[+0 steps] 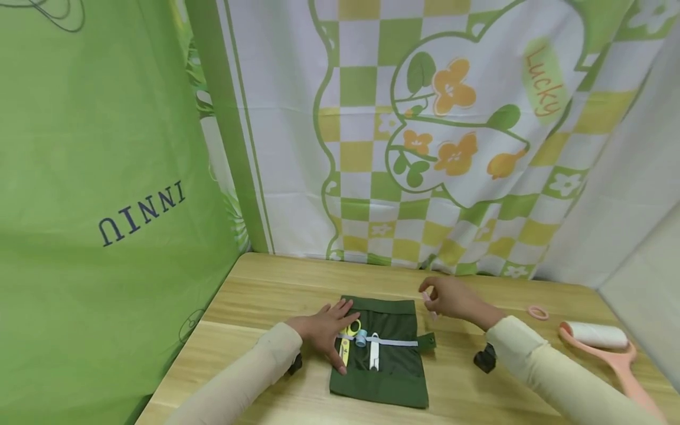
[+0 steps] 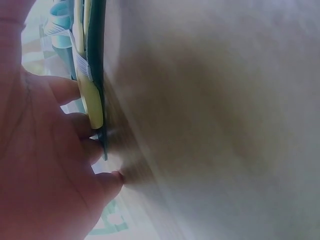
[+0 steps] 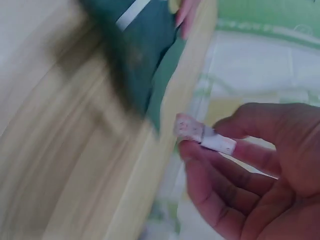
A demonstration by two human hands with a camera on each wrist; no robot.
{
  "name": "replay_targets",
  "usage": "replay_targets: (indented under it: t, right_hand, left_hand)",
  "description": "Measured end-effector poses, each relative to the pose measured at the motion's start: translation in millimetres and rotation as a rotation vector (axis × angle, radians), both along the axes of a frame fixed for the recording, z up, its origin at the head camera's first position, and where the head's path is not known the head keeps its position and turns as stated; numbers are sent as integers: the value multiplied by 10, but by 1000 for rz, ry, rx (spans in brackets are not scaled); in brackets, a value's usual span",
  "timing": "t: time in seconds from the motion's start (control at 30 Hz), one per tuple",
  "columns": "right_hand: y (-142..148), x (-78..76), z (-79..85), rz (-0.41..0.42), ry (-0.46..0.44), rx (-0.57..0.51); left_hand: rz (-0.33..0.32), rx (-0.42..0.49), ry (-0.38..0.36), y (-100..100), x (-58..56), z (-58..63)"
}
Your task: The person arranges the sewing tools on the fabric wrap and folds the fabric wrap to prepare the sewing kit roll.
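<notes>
A dark green fabric pouch (image 1: 397, 386) lies unfolded on the wooden table. A white elastic band (image 1: 398, 342) crosses it, holding a yellow-handled tool with a ring (image 1: 353, 328), a small light-blue roll (image 1: 361, 338) and a white utility knife (image 1: 374, 354). My left hand (image 1: 325, 330) rests with spread fingers over the pouch's left edge; in the left wrist view its fingers touch the edge beside the yellow tool (image 2: 92, 107). Beyond the pouch's upper right corner, my right hand (image 1: 451, 297) pinches a small pink-and-white stick-shaped piece (image 3: 205, 136) between thumb and fingers.
A pink ring (image 1: 538, 312) lies on the right of the table, near a white lint roller (image 1: 597, 334) with a pink handle (image 1: 624, 369). A snap tab (image 1: 427, 342) sticks out from the pouch's right side. Printed curtains (image 1: 361, 147) hang behind the table and green fabric (image 1: 106, 295) hangs at left.
</notes>
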State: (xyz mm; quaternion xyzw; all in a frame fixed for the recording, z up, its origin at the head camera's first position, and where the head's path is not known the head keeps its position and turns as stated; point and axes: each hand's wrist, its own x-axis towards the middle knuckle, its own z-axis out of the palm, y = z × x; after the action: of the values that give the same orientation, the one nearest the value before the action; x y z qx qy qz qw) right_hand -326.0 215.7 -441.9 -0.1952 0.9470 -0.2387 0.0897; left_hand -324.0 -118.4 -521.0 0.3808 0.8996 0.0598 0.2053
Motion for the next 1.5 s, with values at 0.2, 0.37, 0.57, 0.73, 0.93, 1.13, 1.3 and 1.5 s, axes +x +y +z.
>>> replay_targets:
  t: [0.2,0.37,0.57,0.73,0.93,1.13,1.3,1.5]
  right_hand:
    - [-499,-150,-139,-50,65,-129]
    - [-722,-143,-423,-92,47,-165]
    - [-798,-67,-662,-40,82,-132]
    - [-802,-43,-670,-15,86,-98]
    - [-825,-65,-668,-85,16,-92]
    - [-839,-73,-663,-109,-25,-76]
    - [-838,-56,-612,-71,-102,-75]
    - [-819,-59,-603,-43,-151,-89]
  left_hand:
    - [4,-3,13,48,-68,27]
    - [-4,-10,31,53,-65,12]
    - [13,-10,13,-20,-13,-43]
    - [18,13,9,-43,-2,-41]
    - [11,16,9,-35,-2,-28]
    - [4,21,10,-24,-2,-17]
    - [2,20,13,-39,-2,-37]
    - [3,23,1,-45,-20,-52]
